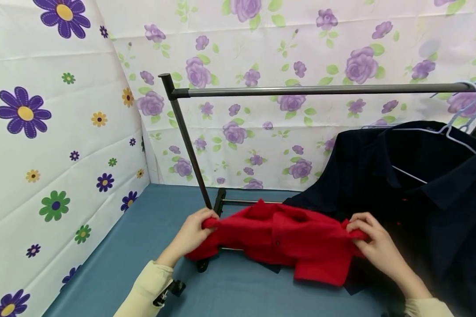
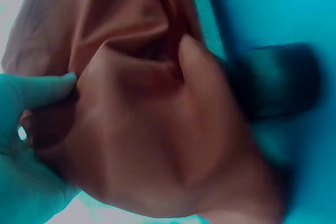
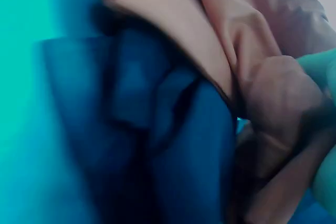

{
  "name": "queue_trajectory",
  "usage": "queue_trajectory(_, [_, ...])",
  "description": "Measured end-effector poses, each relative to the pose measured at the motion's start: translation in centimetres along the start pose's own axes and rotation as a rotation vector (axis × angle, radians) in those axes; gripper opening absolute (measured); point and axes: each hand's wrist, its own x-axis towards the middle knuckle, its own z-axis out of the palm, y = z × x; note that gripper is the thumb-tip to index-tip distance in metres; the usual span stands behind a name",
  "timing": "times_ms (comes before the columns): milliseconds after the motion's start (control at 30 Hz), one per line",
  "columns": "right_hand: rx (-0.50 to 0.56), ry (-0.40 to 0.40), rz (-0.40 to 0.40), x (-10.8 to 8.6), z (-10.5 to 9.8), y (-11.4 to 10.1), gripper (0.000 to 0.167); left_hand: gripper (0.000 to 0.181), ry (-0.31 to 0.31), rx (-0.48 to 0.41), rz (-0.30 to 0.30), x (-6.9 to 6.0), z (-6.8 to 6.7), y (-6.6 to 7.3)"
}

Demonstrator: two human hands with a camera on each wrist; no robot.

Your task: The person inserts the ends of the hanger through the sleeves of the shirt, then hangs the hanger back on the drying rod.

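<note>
A red shirt (image 1: 277, 237) is hanging slack between two hands at the centre of the dial, twelve o'clock pointing away from the person. At nine o'clock the left hand (image 1: 194, 231) is pinching one end, thumb and fingers closing on the cloth; at three o'clock the right hand (image 1: 381, 242) is gripping the other end with bent fingers. The step in hand seems to be spreading the shirt, its middle still sagging in folds. The next move seems to be calling for an even pull from both hands, neither grip loosening.

At twelve o'clock a rack's top bar (image 1: 317, 91) is running across, flowered cloth (image 1: 222, 44) backing it. Between two and three o'clock a dark shirt (image 1: 440, 229) is hanging on a pale hanger (image 1: 452, 125), crowding the right hand; it could be catching the red cloth. At ten o'clock the rack's foot (image 1: 221, 193) is standing on the blue tabletop (image 1: 218, 299), close beside the left hand and possibly hindering it. Both wrist views are blurring at the edges.
</note>
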Motion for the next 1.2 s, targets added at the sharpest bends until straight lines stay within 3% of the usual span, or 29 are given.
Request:
queue_trajectory(100, [0.024, -0.078, 0.058, -2.1, 0.5, 0.1, 0.057, 0.025, -0.113, 0.002, -0.024, -1.7, 1.1, -0.8])
queue_trajectory(233, [0.04, -0.166, 0.143, -3.6, 0.9, -0.1, 0.058, 0.027, -0.204, 0.072, -0.009, -2.9, 2.0, -1.5])
queue_trajectory(400, [0.001, -0.275, 0.161, -4.2, 1.5, 0.2, 0.06, 0.031, -0.271, 0.133, 0.017, -2.9, 2.4, -1.5])
queue_trajectory(567, [0.015, -0.267, 0.116, -4.3, 2.0, 0.7, 0.062, 0.029, -0.302, 0.147, 0.021, -2.5, 2.5, -1.5])
queue_trajectory(667, [0.02, -0.271, 0.1, -4.2, 1.8, 0.6, 0.063, 0.025, -0.326, 0.137, 0.017, -2.4, 2.2, -1.5])
queue_trajectory(867, [0.071, -0.404, 0.17, -4.2, 0.0, -0.3, 0.059, 0.032, -0.413, 0.001, -0.044, -3.1, 0.7, -0.6])
queue_trajectory(933, [0.119, -0.396, 0.166, -4.2, -0.6, -0.6, 0.054, 0.035, -0.41, -0.065, -0.068, -3.4, -0.1, 0.0])
queue_trajectory(1033, [0.15, -0.326, 0.123, -4.1, -1.1, -1.0, 0.044, 0.037, -0.351, -0.152, -0.1, -3.6, -0.9, 1.1])
queue_trajectory(1200, [0.106, -0.199, 0.155, -3.6, -0.9, -2.7, 0.037, 0.03, -0.271, -0.21, -0.068, -3.1, -1.0, 2.9])
